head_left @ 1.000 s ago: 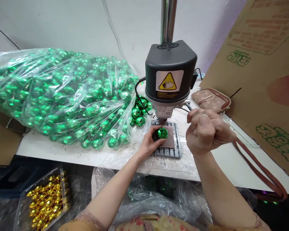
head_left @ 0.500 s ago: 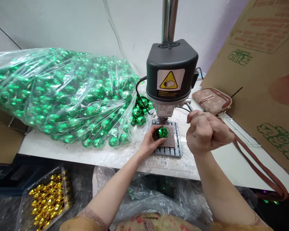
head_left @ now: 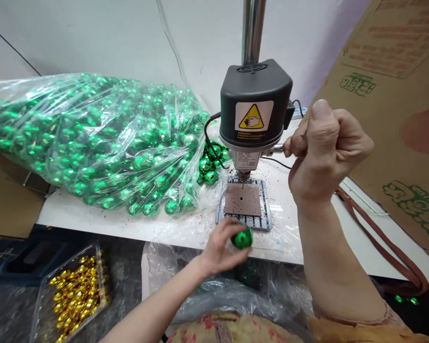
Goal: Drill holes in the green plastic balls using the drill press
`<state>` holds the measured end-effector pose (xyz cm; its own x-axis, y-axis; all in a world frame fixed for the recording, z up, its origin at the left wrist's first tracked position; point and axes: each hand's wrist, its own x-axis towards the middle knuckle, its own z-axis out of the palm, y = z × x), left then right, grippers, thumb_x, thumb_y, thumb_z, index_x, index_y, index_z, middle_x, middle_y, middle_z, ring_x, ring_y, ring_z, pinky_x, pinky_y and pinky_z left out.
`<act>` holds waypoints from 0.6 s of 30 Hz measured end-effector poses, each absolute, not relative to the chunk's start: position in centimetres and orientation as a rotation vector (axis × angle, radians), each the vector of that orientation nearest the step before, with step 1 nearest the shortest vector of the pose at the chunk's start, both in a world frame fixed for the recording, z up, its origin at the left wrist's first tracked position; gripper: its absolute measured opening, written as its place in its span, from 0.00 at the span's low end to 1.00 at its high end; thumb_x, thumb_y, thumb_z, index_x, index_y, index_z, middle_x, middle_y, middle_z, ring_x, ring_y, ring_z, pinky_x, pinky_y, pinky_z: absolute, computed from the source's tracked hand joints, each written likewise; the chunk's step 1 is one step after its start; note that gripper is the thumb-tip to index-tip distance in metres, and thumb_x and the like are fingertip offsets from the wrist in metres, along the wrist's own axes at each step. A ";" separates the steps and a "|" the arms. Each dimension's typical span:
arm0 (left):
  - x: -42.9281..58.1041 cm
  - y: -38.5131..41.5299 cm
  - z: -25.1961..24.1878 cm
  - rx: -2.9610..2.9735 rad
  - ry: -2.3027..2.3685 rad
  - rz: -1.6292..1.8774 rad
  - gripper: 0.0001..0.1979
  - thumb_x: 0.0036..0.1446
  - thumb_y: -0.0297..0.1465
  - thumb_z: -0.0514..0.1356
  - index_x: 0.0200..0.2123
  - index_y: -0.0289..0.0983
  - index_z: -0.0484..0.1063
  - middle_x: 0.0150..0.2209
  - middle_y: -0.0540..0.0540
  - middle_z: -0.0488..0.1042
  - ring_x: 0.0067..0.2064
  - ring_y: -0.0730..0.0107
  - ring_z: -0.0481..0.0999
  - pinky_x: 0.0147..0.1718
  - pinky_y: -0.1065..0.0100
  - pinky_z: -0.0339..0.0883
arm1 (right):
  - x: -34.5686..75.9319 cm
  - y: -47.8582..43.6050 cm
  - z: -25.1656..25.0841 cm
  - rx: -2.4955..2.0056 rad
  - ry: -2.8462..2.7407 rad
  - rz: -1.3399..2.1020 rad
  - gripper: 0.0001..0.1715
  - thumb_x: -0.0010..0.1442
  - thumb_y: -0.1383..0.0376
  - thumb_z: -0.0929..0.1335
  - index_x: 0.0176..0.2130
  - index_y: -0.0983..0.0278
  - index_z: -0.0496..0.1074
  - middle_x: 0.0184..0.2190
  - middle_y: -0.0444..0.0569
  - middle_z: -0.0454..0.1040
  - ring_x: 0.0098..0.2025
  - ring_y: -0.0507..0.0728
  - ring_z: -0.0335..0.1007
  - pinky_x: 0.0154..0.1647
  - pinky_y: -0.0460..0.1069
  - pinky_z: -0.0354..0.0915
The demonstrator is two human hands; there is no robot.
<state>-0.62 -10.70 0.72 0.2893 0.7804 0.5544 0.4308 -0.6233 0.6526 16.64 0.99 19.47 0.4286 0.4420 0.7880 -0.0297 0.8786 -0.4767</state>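
Observation:
Fingers and thumb of my left hand (head_left: 224,247) are around a green faceted ball (head_left: 243,237), over the table's front edge; the hand is slightly blurred. My right hand (head_left: 323,150) is closed on the side handle (head_left: 278,148) of a black drill press (head_left: 256,102), to the right of its motor head. Below the drill bit, a brown square pad (head_left: 243,206) with a small dark hole lies on the slotted metal base (head_left: 267,221). Dark shavings are scattered around it.
A clear bag of green balls (head_left: 121,143) fills the left of the table, with loose green balls (head_left: 210,177) beside the press. Gold balls (head_left: 79,290) lie in a clear tray at lower left. A cardboard box (head_left: 389,105) and brown strap (head_left: 375,238) are at right.
My left hand has drawn the green ball off the pad toward me, past the table's front edge. My right hand has risen, and the drill bit now shows above the bare pad.

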 end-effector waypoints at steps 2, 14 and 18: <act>-1.7 -13.9 -0.3 2.476 0.951 0.997 0.22 0.61 0.42 0.68 0.57 0.45 0.76 0.48 0.39 0.81 0.44 0.56 0.82 0.40 0.59 0.78 | 16.7 1.0 19.4 -0.443 -1.102 0.293 0.26 0.68 0.63 0.69 0.22 0.59 0.55 0.16 0.37 0.54 0.18 0.46 0.50 0.21 0.49 0.52; -5.8 -8.5 0.8 2.240 1.456 1.438 0.13 0.71 0.32 0.54 0.50 0.44 0.79 0.42 0.41 0.84 0.43 0.58 0.84 0.44 0.58 0.79 | 16.7 1.0 19.1 -0.447 -1.084 0.256 0.28 0.68 0.63 0.69 0.21 0.60 0.55 0.16 0.38 0.54 0.18 0.47 0.52 0.21 0.50 0.51; -5.6 1.2 3.6 1.886 1.907 1.338 0.12 0.71 0.37 0.58 0.50 0.40 0.78 0.39 0.40 0.81 0.40 0.55 0.81 0.44 0.58 0.74 | 16.6 0.8 19.1 -0.444 -1.096 0.253 0.26 0.68 0.62 0.69 0.22 0.60 0.55 0.16 0.38 0.54 0.18 0.47 0.52 0.21 0.49 0.51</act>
